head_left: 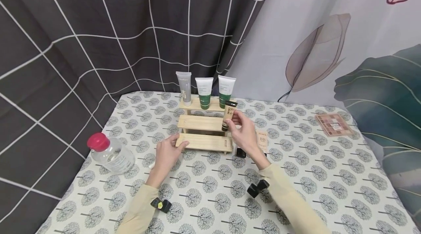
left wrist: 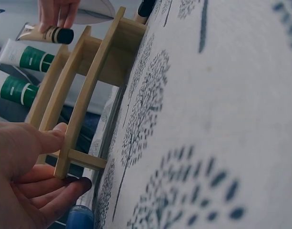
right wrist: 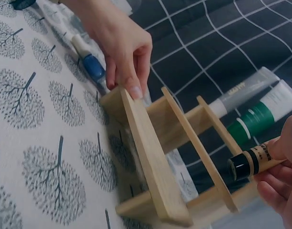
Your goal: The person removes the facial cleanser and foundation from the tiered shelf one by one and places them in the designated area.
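Observation:
My left hand point(head_left: 167, 153) grips the left end of the lowest step of a three-tier wooden stand point(head_left: 204, 142), thumb on top and fingers beneath in the left wrist view. My right hand point(head_left: 244, 131) pinches a small beige tube point(head_left: 229, 114) with black ends. It holds this tube upright in front of the right end of the middle step. On the top step a grey tube point(head_left: 185, 88) stands at the left, leaning slightly. Beside it stand two white-and-green tubes, one in the middle point(head_left: 204, 91) and one at the right point(head_left: 225, 89).
A clear bottle with a pink-red cap point(head_left: 113, 153) is at the left. A blue nail polish bottle point(right wrist: 92, 67) lies near my left hand. Right of the stand are a BB box point(head_left: 262, 139) and a black-capped item point(head_left: 241, 152). Farther right lies a makeup palette point(head_left: 334, 124). Curtains hang behind.

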`<state>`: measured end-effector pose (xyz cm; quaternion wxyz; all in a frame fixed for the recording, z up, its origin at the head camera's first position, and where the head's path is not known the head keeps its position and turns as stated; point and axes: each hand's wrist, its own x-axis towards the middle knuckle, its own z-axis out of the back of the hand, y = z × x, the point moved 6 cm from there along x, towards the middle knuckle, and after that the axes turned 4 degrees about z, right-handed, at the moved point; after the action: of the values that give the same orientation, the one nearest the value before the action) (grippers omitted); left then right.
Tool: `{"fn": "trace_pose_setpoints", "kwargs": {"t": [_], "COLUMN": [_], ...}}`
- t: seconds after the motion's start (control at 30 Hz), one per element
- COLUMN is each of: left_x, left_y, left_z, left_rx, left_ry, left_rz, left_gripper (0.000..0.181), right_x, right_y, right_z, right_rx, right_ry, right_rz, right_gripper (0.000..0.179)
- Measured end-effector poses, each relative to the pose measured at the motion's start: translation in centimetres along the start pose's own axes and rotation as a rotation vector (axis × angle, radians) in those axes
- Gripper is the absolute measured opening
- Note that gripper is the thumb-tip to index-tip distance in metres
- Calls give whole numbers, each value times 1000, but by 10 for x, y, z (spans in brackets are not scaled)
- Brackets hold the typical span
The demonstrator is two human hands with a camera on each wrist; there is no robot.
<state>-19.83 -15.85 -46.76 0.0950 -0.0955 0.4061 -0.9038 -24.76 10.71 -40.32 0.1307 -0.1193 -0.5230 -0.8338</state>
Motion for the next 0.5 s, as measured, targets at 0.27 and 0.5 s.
{"fn": "trace_pose_setpoints", "kwargs": {"t": [0.27,0.5], "left_x": [-1,-1], "left_y": [-2,-2], "left_z": [2,2], "left_rx": [-19,-30], "left_ry": [-2,2], "left_rz": [-14,-4], "left_gripper": [58,58], "right_x": [-12,-17], "right_y": [-20,-31], "right_z": [22,42], "right_rx": [7,-8], "right_ry": [5,-3], "right_rz": [-113,-137], "right_gripper": [35,34]}}
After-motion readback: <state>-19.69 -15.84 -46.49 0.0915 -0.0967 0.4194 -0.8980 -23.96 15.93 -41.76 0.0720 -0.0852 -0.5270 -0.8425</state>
